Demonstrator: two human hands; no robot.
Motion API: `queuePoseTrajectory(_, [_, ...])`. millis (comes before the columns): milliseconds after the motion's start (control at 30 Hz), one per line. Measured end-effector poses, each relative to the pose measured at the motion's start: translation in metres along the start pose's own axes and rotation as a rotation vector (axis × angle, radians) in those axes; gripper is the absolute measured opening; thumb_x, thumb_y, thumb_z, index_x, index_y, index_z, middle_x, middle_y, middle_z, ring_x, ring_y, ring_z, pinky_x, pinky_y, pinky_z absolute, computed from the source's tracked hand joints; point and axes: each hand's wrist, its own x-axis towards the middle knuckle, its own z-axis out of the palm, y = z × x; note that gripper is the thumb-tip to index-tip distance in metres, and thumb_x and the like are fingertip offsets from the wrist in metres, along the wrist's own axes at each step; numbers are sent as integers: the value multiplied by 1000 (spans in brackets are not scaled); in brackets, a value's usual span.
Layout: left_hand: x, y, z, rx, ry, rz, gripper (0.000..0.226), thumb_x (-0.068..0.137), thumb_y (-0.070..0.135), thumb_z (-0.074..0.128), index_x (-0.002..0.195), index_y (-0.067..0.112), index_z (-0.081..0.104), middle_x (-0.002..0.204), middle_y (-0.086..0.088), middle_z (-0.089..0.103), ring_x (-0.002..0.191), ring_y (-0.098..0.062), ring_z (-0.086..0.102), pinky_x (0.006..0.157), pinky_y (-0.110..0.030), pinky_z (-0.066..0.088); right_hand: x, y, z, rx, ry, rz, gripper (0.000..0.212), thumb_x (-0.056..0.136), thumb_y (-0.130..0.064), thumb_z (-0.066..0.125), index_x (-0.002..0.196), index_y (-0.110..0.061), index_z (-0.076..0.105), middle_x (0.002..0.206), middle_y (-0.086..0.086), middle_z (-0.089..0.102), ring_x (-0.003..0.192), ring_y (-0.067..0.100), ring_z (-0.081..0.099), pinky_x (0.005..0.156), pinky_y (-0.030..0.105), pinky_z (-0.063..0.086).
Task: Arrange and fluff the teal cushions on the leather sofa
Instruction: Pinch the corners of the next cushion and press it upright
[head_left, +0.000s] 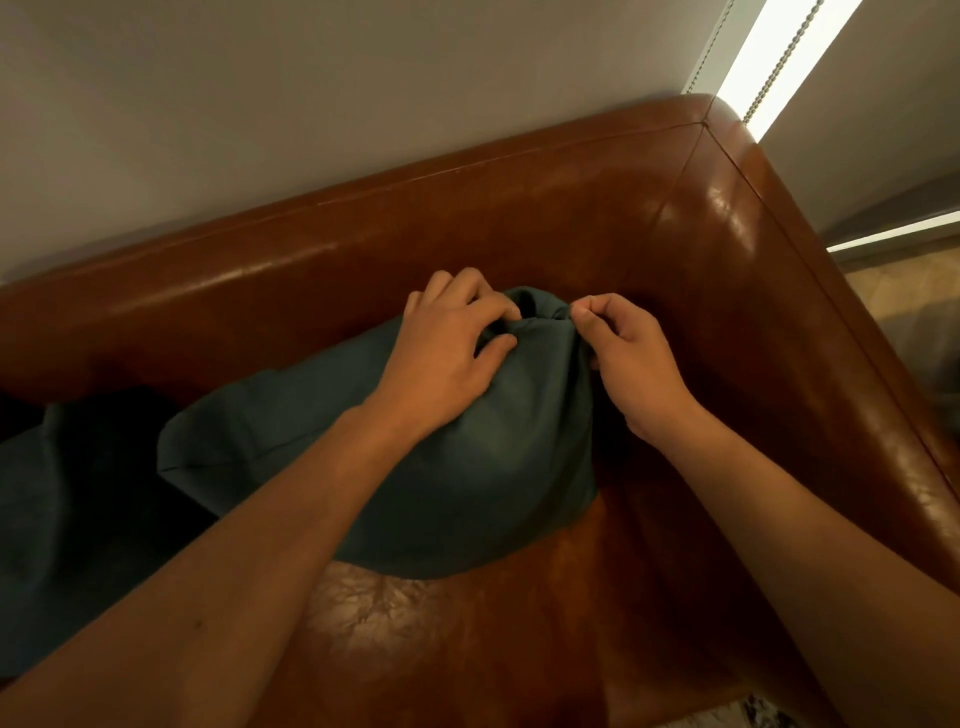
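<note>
A teal cushion (467, 483) leans against the backrest in the right corner of the brown leather sofa (519, 244). Its top right corner is bunched up between my hands. My left hand (447, 343) grips the fabric at that corner, fingers curled into the folds. My right hand (628, 358) pinches the same corner from the right, thumb and forefinger closed on the cloth. A second teal cushion (67, 519) lies to the left on the seat, partly in shadow and partly behind my left forearm.
The sofa's right armrest (831, 364) runs down the right side, close to my right forearm. A grey wall (311, 104) stands behind the backrest. A blind with a bead chain (779, 57) hangs at the upper right. Bare seat leather (415, 623) shows below the cushion.
</note>
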Motion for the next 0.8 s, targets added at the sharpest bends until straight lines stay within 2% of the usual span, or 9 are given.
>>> queuePoseTrajectory(133, [-12, 8, -4, 36, 142, 84, 7, 84, 19, 65, 91, 17, 64, 95, 1, 51, 92, -14, 40, 76, -25, 24, 3, 3, -1, 169, 44, 124, 17, 100, -28, 51, 89, -22, 62, 92, -5, 64, 85, 9, 63, 76, 27, 48])
queuePoseTrajectory(233, [-17, 9, -4, 115, 193, 157, 4, 85, 14, 64, 89, 14, 67, 92, -4, 54, 89, -18, 42, 74, -27, 26, 4, 6, 0, 154, 91, 144, 13, 99, -26, 53, 89, -23, 62, 97, -2, 65, 88, 12, 63, 78, 29, 49])
queuePoseTrajectory(300, [-18, 8, -3, 137, 218, 177, 4, 87, 13, 64, 89, 12, 67, 89, -5, 55, 86, -19, 42, 72, -29, 29, 3, 2, -2, 79, 124, 51, 9, 98, -22, 54, 93, -25, 62, 103, -2, 62, 87, 5, 61, 74, 22, 49])
queuePoseTrajectory(367, [-19, 8, -2, 148, 244, 195, 4, 86, 10, 66, 89, 11, 68, 86, -6, 56, 83, -19, 43, 70, -30, 29, 3, -7, -9, -72, 122, -140, 15, 95, -15, 57, 98, -28, 64, 105, -5, 57, 89, 1, 57, 74, 14, 45])
queuePoseTrajectory(433, [-21, 8, -1, 174, 271, 225, 6, 84, 5, 66, 88, 9, 68, 82, -7, 55, 81, -21, 42, 69, -31, 28, 6, -16, -18, -338, 25, -310, 20, 89, -13, 62, 99, -27, 70, 103, -6, 53, 95, 6, 52, 78, 11, 38])
queuePoseTrajectory(500, [-22, 9, -1, 201, 297, 256, 7, 83, 2, 65, 87, 8, 68, 79, -8, 54, 79, -22, 41, 69, -32, 28, 7, -21, -26, -582, -114, -402, 21, 85, -18, 67, 103, -29, 72, 102, -7, 53, 101, 11, 46, 82, 14, 35])
queuePoseTrajectory(567, [-23, 10, 0, 216, 319, 272, 7, 84, 2, 64, 86, 7, 67, 75, -8, 52, 76, -22, 41, 67, -34, 29, 4, -19, -32, -709, -163, -478, 24, 83, -26, 71, 107, -31, 71, 103, -8, 53, 100, 12, 44, 87, 23, 38])
queuePoseTrajectory(700, [-26, 13, 5, 230, 354, 312, 8, 87, 4, 62, 86, 11, 59, 72, -7, 50, 74, -23, 41, 64, -37, 33, -10, -4, -26, -737, 29, -649, 14, 83, -20, 73, 96, -20, 68, 99, -4, 56, 94, 15, 49, 80, 39, 44])
queuePoseTrajectory(800, [-29, 17, 5, 183, 299, 304, 5, 88, 10, 62, 82, 11, 63, 73, -6, 50, 73, -22, 45, 64, -38, 36, -22, 13, -15, -633, 186, -726, 9, 85, -8, 70, 92, -10, 66, 97, 3, 59, 91, 20, 55, 79, 34, 46])
